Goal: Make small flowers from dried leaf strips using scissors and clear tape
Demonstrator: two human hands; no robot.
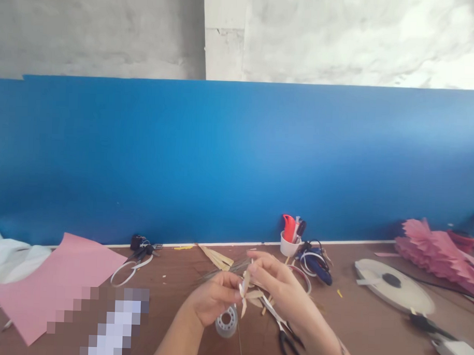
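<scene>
Black-handled scissors (281, 329) lie below the right hand (274, 277); its fingertips and those of the left hand (218, 297) pinch a cream strip bundle (245, 298) above the table (166, 299), seemingly part-assembled, with loose tan strips (218, 258) apparently unworked.

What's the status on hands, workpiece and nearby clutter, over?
Left hand pinching pale strip piece. Right hand at piece's upper end, grip unclear. Tape roll and scissors close by on tabletop.
</scene>
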